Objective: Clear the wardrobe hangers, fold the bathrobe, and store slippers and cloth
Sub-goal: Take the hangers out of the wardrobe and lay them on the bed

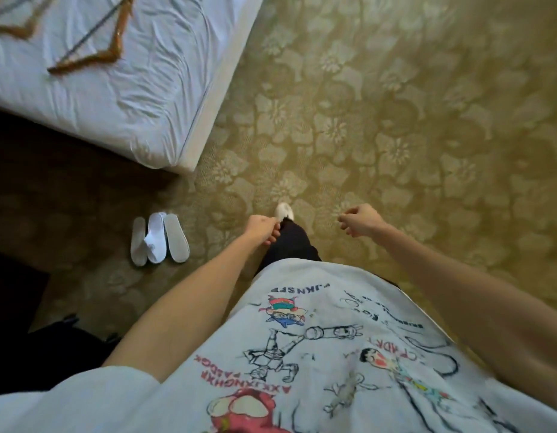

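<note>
White slippers (158, 239) lie together on the patterned carpet, left of my body and below the bed's corner. Two wooden hangers rest on the bed, one (96, 42) near the top centre-left and another (14, 26) at the far left edge. My left hand (261, 228) hangs in front of my dark trouser leg, fingers loosely curled and holding nothing. Further right, my right hand (360, 220) is over the carpet, fingers also curled with nothing in them. No bathrobe or cloth is in view.
The bed (139, 98) with a wrinkled white sheet fills the upper left, its corner pointing at the slippers. Dark furniture or shadow (18, 292) sits at the left edge. Green floral carpet (411, 120) spreads ahead and to the right. My white shoe (284, 210) steps forward.
</note>
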Motion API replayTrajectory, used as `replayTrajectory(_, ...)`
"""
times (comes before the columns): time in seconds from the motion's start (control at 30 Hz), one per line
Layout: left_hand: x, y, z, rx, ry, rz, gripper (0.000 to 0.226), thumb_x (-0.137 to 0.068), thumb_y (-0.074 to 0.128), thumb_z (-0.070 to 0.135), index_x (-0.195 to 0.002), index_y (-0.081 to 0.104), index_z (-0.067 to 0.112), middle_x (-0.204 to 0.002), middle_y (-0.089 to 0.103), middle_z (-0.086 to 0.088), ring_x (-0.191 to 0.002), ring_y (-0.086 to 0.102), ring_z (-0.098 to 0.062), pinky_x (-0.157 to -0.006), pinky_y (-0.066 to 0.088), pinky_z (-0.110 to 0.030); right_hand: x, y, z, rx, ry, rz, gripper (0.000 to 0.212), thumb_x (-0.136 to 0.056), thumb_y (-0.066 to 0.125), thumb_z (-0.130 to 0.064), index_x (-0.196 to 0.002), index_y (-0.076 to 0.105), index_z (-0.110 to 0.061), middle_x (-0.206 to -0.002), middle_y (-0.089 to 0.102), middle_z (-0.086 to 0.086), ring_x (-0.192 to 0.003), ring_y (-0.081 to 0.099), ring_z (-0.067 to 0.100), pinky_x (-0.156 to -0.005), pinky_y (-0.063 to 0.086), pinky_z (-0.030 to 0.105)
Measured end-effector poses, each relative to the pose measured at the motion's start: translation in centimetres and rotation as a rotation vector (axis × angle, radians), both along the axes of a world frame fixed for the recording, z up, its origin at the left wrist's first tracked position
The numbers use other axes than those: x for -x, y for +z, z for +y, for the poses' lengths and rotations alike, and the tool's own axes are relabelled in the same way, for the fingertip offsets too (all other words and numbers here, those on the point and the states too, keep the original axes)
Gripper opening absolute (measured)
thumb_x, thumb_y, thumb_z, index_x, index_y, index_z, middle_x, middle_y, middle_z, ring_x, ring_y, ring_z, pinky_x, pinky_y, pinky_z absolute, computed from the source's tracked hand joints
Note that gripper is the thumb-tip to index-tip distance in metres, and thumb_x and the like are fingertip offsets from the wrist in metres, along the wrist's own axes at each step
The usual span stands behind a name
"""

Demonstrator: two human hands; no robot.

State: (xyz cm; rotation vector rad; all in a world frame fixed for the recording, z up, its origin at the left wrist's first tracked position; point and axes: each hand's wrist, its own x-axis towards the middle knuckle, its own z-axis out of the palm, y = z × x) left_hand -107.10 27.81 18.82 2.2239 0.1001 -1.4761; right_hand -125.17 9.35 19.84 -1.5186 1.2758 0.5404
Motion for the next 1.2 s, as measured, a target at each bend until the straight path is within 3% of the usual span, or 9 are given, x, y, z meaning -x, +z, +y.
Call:
replayTrajectory(0.27, -11.5, -4.0, -7.0, -0.166, 0.004, 0.033, 0.028, -0.095, 0.053, 0.018, -0.071, 0.065, 0.009, -0.066, 0.065, -0.006, -0.052, 0.057, -0.018, -0.047, 0.043, -0.023, -21.5, 2.1, -11.9, 0.001, 0.234, -0.216, 0.019, -0.092, 0.059, -0.022, -0.092, 0.072, -0.009, -0.081, 0.072, 0.005, -0.065, 0.063, 0.015, -0.062, 0.056, 0.026)
replayTrajectory(0.5, -24.5, -1.6, -23.2, -0.05, 0.009, 0.016, 0.026, -0.096, 0.052, 0.014, -0.073, 0.062, 0.009, -0.063, 0.061, -0.006, -0.046, 0.051, -0.016, -0.038, 0.035, -0.018, -31.3, 3.0, -28.0, 0.077, 0.337, -0.079, 0.02, -0.098, 0.059, -0.024, -0.105, 0.07, -0.009, -0.089, 0.072, 0.005, -0.069, 0.065, 0.013, -0.062, 0.055, 0.023)
replayTrajectory(0.67, -33.0, 0.9, -37.6, 0.089, -0.035, -0.011, 0.026, -0.098, 0.054, 0.015, -0.075, 0.064, 0.009, -0.064, 0.062, -0.005, -0.05, 0.054, -0.016, -0.042, 0.04, -0.02, -34.8, 3.2, -39.4, 0.178, 0.306, 0.011, 0.02, -0.096, 0.06, -0.022, -0.099, 0.073, -0.006, -0.087, 0.073, 0.008, -0.069, 0.065, 0.017, -0.068, 0.056, 0.03)
replayTrajectory(0.8, -39.3, 1.5, -49.0, 0.159, -0.075, 0.021, 0.026, -0.096, 0.054, 0.013, -0.073, 0.064, 0.008, -0.064, 0.062, -0.007, -0.049, 0.054, -0.018, -0.045, 0.04, -0.023, -39.0, 3.0, -48.3, 0.183, 0.261, 0.053, 0.021, -0.093, 0.059, -0.023, -0.093, 0.073, -0.006, -0.087, 0.075, 0.01, -0.069, 0.067, 0.019, -0.06, 0.056, 0.027)
replayTrajectory(0.97, -47.7, 1.5, -61.7, 0.186, -0.104, -0.004, 0.025, -0.095, 0.054, 0.012, -0.072, 0.063, 0.007, -0.065, 0.062, -0.007, -0.048, 0.052, -0.017, -0.041, 0.038, -0.021, -45.9, 1.8, -59.7, 0.176, 0.233, 0.086, 0.022, -0.096, 0.059, -0.023, -0.1, 0.072, -0.006, -0.084, 0.073, 0.004, -0.066, 0.064, 0.015, -0.054, 0.051, 0.023)
replayTrajectory(1.2, -59.8, 3.1, -70.6, 0.12, 0.049, -0.026, 0.02, -0.095, 0.056, 0.01, -0.078, 0.065, 0.004, -0.065, 0.061, -0.008, -0.047, 0.052, -0.016, -0.042, 0.04, -0.022, -61.2, 3.7, -72.3, 0.164, 0.341, 0.026, 0.018, -0.097, 0.059, -0.022, -0.096, 0.071, -0.008, -0.087, 0.073, 0.006, -0.068, 0.063, 0.014, -0.067, 0.057, 0.029)
